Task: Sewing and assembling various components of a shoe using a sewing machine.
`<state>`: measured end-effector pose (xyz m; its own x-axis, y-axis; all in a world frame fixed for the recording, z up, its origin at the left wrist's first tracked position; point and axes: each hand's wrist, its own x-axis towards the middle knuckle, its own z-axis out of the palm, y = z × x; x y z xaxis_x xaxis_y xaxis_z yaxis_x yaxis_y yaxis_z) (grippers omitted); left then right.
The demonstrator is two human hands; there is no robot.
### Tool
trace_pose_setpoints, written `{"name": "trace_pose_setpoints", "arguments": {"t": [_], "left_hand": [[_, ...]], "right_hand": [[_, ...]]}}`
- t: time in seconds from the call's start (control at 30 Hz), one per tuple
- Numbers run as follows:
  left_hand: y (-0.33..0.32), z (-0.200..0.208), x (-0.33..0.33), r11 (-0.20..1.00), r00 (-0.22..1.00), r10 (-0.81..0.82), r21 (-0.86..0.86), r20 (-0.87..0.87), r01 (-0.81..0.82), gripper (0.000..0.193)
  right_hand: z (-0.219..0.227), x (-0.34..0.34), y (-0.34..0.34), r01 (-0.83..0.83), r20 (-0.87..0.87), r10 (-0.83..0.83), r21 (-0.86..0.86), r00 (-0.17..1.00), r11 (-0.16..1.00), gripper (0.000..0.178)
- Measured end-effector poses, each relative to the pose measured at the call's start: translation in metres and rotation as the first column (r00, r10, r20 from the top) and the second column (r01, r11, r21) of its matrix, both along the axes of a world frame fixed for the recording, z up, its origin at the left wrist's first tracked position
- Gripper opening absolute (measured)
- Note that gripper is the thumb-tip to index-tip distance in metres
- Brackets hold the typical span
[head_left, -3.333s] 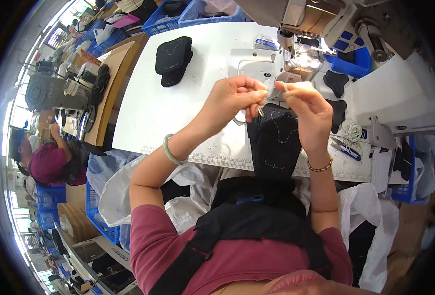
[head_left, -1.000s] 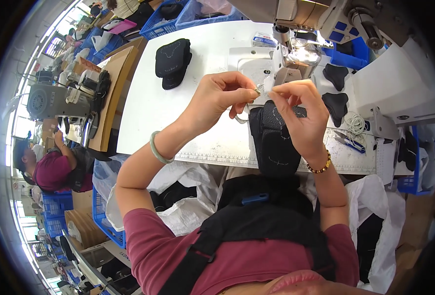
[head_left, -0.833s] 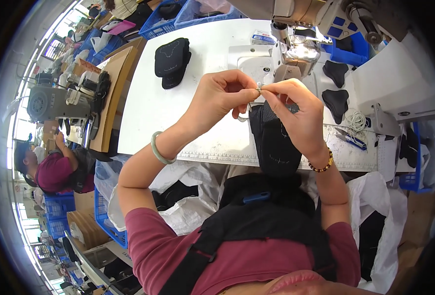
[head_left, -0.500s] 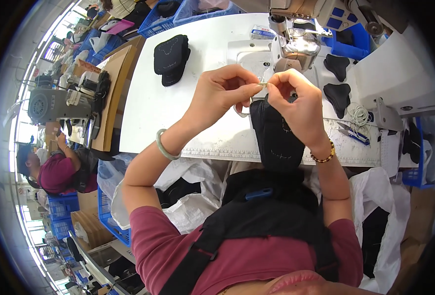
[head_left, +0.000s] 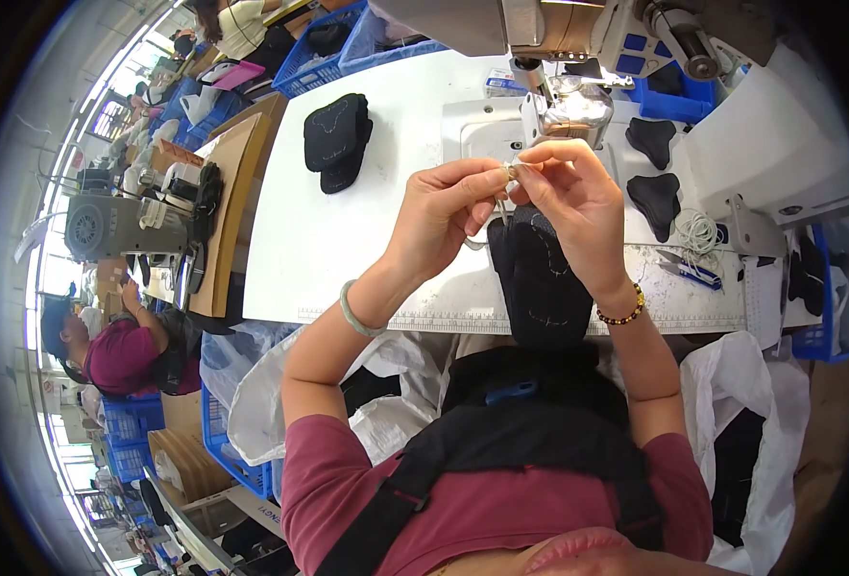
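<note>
- Both my hands meet in the air just in front of the sewing machine (head_left: 559, 58), pinching one small pale thing (head_left: 511, 171), perhaps thread or a tiny fitting; it is too small to tell
- My left hand (head_left: 441, 219) has thumb and forefinger closed narrowly on it; my right hand (head_left: 578, 206) pinches it from the other side, the other fingers curled
- A dark fabric piece (head_left: 538, 274) lies on the white table (head_left: 348, 259) directly below my hands, nearer me than the machine
- I judge the small thing could slip from so light a pinch and drop onto the dark fabric
- The machine's needle head (head_left: 569, 108) stands close behind my fingertips and could catch them
- Right of the machine lie two dark cut shapes (head_left: 655, 173) and a coil of white cord (head_left: 698, 230); left of it, a stack of dark pieces (head_left: 336, 139)
- Far left of the machine, another person (head_left: 117, 355) works
</note>
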<state>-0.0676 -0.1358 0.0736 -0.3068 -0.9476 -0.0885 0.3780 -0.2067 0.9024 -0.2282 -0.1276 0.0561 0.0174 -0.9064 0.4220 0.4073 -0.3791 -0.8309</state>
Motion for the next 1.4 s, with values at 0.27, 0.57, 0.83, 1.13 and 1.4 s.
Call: {"name": "trace_pose_setpoints", "arguments": {"t": [0.27,0.57,0.83,1.13,1.4], "left_hand": [[0.006,0.0,-0.01,0.986,0.991,0.113,-0.132,0.074,-0.102,0.017],[0.013,-0.011,-0.019,0.74,0.86,0.413,-0.661,0.3,-0.125,0.012],[0.009,-0.021,-0.023,0.353,0.657,0.716,-0.934,0.235,-0.05,0.012],[0.014,-0.006,-0.031,0.344,0.605,0.771,-0.929,0.196,-0.138,0.01],[0.015,-0.003,-0.028,0.671,0.792,0.566,-0.687,0.231,-0.279,0.007]], "right_hand": [[-0.006,-0.002,0.003,0.2,-0.315,-0.269,-0.235,0.91,0.951,0.013],[-0.008,-0.004,0.001,0.222,-0.37,-0.284,-0.201,0.884,0.954,0.015],[-0.002,0.0,-0.001,0.155,-0.306,-0.182,-0.11,0.934,0.982,0.015],[0.004,0.009,-0.002,0.283,-0.412,-0.481,-0.455,0.774,0.844,0.015],[-0.005,0.005,-0.015,0.255,-0.375,-0.611,-0.667,0.697,0.7,0.017]]}}
